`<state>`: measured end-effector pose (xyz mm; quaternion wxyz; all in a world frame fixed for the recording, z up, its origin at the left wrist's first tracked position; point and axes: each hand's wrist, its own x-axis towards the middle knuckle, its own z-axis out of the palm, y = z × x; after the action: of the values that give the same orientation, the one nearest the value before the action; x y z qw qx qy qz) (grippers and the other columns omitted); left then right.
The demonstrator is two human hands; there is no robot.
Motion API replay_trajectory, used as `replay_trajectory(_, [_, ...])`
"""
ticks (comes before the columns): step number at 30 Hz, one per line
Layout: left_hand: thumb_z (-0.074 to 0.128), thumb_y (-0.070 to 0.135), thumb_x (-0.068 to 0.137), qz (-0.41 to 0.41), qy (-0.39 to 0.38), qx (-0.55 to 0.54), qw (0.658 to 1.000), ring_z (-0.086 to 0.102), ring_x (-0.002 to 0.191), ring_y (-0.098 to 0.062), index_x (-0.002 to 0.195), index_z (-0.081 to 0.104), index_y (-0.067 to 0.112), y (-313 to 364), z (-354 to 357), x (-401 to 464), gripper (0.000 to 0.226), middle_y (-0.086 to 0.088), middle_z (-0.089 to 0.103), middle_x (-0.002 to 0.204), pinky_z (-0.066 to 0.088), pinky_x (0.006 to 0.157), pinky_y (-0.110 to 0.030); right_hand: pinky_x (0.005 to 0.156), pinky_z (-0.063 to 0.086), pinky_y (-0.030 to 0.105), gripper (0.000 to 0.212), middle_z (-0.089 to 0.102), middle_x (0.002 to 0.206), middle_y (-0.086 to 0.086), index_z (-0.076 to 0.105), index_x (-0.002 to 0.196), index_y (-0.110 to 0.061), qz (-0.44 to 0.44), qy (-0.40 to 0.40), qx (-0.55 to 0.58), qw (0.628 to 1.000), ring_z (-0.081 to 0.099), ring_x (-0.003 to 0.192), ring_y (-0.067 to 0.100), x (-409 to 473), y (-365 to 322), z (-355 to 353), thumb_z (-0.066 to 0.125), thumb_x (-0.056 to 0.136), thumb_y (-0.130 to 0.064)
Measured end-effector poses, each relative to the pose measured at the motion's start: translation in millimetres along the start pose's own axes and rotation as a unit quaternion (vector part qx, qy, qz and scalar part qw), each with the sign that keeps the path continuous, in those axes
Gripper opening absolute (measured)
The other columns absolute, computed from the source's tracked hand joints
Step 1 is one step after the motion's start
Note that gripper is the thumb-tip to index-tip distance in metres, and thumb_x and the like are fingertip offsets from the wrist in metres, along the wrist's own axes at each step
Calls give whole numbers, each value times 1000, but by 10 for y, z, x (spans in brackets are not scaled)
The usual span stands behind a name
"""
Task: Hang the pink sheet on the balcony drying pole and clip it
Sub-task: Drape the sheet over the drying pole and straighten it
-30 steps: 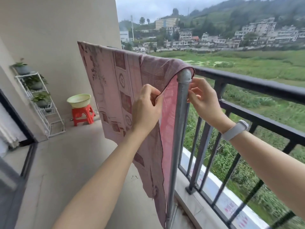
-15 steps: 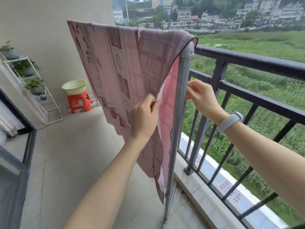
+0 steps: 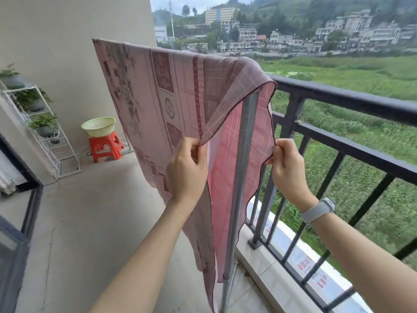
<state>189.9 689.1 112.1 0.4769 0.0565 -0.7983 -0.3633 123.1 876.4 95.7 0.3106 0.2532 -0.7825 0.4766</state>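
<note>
The pink patterned sheet (image 3: 158, 105) hangs draped over the drying pole, whose top bar is hidden under the cloth. Only the grey upright post (image 3: 242, 168) of the pole shows, between the sheet's two hanging halves. My left hand (image 3: 188, 170) pinches the near half's edge on the balcony side of the post. My right hand (image 3: 286, 170) pinches the far half's edge on the railing side. Both hands hold the edges at about the same height. No clip is in view.
A dark metal railing (image 3: 352, 100) runs along the right, close to the post. At the back left, a pale green basin (image 3: 98, 126) sits on a red stool (image 3: 105, 146). A white plant rack (image 3: 48, 134) stands against the left wall.
Both hands have slid down the sheet's edges, from near the post's top to well below it. The far half now hangs lower and spreads past the post.
</note>
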Motion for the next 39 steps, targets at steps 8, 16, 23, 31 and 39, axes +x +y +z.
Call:
replay_trajectory(8, [57,30,82,89,-58,40,994,47,61,-9,77,54,12,42,50,-135,20,6,48,74,29,52,-5,72,40,7,6,53,84,-5,51,95,-11,4,-10,17,1000,52,77,-2,35,-71,-72,48,91,-8])
replay_trajectory(16, [47,45,84,146,-170,48,973,43,121,-16,126,46,13,-221,-19,-124,53,-7,52,128,35,103,-35,73,45,39,21,61,93,13,54,97,-5,-300,34,-25,953,54,86,28,-161,-559,102,39,83,-1])
replay_trajectory(23, [39,37,81,-9,-145,324,935,44,122,-35,128,40,16,-1010,-448,-9,51,-15,47,135,34,100,-50,101,38,43,40,51,129,18,47,123,-3,-229,-178,-54,956,40,122,33,-226,-750,1208,41,84,-12])
replay_trajectory(31, [47,28,90,-132,-95,454,876,19,138,-30,139,30,17,-1757,-1222,177,54,-11,26,150,10,111,-54,99,32,56,48,51,128,11,52,117,-8,-112,-244,-85,960,39,122,32,-58,-817,2610,26,81,-27])
replay_trajectory(39, [43,30,92,-151,-83,462,870,21,138,-25,139,31,19,-3197,-1832,1044,49,-7,31,148,13,112,-50,92,40,51,39,61,118,9,59,106,-10,-135,-240,-64,959,51,113,33,398,-987,4452,33,80,-23])
